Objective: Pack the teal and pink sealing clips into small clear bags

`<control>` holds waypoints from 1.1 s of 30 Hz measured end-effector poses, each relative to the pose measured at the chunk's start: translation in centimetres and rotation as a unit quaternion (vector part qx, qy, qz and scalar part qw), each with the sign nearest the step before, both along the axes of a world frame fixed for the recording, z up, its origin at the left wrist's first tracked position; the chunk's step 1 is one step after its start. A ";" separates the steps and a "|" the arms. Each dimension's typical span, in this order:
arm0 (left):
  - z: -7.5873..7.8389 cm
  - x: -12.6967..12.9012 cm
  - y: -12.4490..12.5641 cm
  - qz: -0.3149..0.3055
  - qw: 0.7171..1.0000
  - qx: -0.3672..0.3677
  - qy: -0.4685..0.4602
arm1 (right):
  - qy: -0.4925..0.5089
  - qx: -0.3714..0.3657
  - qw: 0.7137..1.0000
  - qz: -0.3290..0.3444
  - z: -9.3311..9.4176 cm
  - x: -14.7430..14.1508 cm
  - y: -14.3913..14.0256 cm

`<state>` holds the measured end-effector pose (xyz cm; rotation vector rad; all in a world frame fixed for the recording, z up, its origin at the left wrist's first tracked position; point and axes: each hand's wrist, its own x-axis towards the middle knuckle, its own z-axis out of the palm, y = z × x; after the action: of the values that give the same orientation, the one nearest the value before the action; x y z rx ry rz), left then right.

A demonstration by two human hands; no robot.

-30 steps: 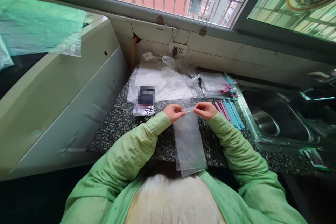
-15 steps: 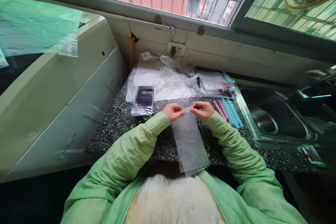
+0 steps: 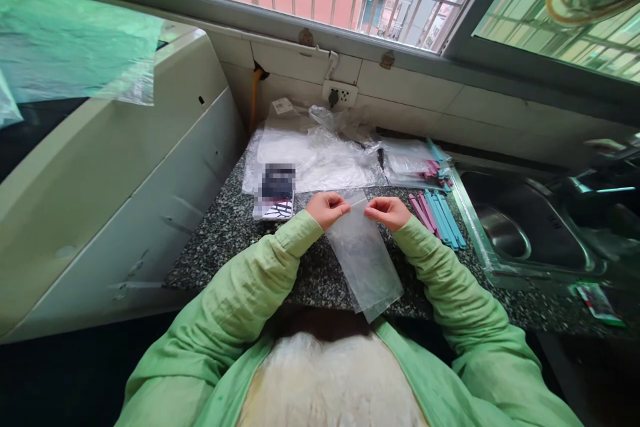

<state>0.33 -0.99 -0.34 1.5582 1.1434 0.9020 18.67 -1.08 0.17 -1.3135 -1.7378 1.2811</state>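
A clear plastic zip bag [image 3: 367, 263] hangs between my hands, its closure strip at the top and its lower end over the counter's front edge. My left hand [image 3: 327, 209] pinches the bag's upper left edge. On the other side, my right hand [image 3: 389, 212] pinches its upper right edge with thumb and fingers. Whether anything is inside the bag I cannot make out; it looks flat. Right of my right hand lie pink sealing clips [image 3: 423, 212] and blue sealing clips [image 3: 445, 220], side by side on the speckled counter [image 3: 215, 240].
Clear plastic bags [image 3: 320, 160] lie spread at the back. A pack with clips [image 3: 413, 163] sits beside them. A blurred dark-and-white item [image 3: 275, 193] lies left of my hands. The steel sink [image 3: 530, 213] is at right, a pale appliance [image 3: 190, 127] at left.
The bag's top now stands up above my fingertips, and its lower end has swung slightly right. My hands are slightly farther apart, both still gripping it. The view has shifted a little.
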 end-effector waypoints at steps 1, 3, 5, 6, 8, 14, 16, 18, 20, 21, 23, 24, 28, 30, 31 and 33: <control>0.0 0.0 0.0 0.002 1.000 -0.002 0.000 | -0.005 0.008 1.000 -0.001 -0.1 0.0 0.0; 0.0 0.0 -0.1 0.004 1.000 -0.003 -0.001 | -0.022 0.030 0.999 -0.005 -0.3 0.0 0.1; 0.0 0.1 -0.1 0.006 1.000 -0.005 0.000 | -0.042 0.057 0.997 -0.014 -0.5 0.1 0.3; 0.0 0.1 -0.1 0.008 1.000 -0.007 0.000 | -0.051 0.068 0.996 -0.019 -0.6 0.0 0.3; 0.0 0.1 -0.1 0.011 1.000 -0.009 0.001 | -0.062 0.080 0.995 -0.025 -0.7 0.0 0.4; -0.1 0.1 -0.1 0.025 1.000 -0.007 0.007 | -0.064 0.085 0.994 -0.015 -0.9 0.0 0.5; -0.1 0.2 -0.1 0.026 1.000 -0.005 0.007 | -0.078 0.105 0.991 -0.019 -0.8 0.0 0.4; -0.2 0.3 -0.1 0.031 0.999 -0.003 0.009 | -0.097 0.144 0.984 -0.032 -0.7 -0.1 0.3; -0.2 0.4 -0.1 0.040 0.999 0.004 0.015 | -0.108 0.176 0.977 -0.045 -0.7 -0.2 0.3; -0.2 0.4 -0.1 0.046 0.999 0.008 0.018 | -0.108 0.180 0.977 -0.049 -0.8 -0.2 0.3; -0.3 0.4 -0.1 0.052 0.998 0.015 0.027 | -0.098 0.156 0.982 -0.044 -0.9 -0.2 0.4; -0.3 0.4 -0.1 0.053 0.998 0.019 0.032 | -0.090 0.135 0.986 -0.037 -1.0 -0.1 0.5; -0.3 0.2 0.1 0.059 0.996 0.042 0.047 | -0.056 0.071 0.996 -0.015 -1.1 0.1 0.6; -0.3 0.0 0.2 0.066 0.996 0.044 0.046 | -0.046 0.053 0.997 -0.007 -1.0 0.2 0.6; -0.3 0.0 0.2 0.069 0.996 0.042 0.044 | -0.043 0.047 0.998 -0.004 -0.9 0.2 0.6; -0.2 -0.1 0.2 0.074 0.996 0.039 0.040 | -0.040 0.040 0.998 0.002 -0.9 0.4 0.5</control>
<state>0.21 -0.75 -0.56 1.6013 1.3073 1.0009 19.03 -0.53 -0.70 -1.3319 -1.8284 1.1630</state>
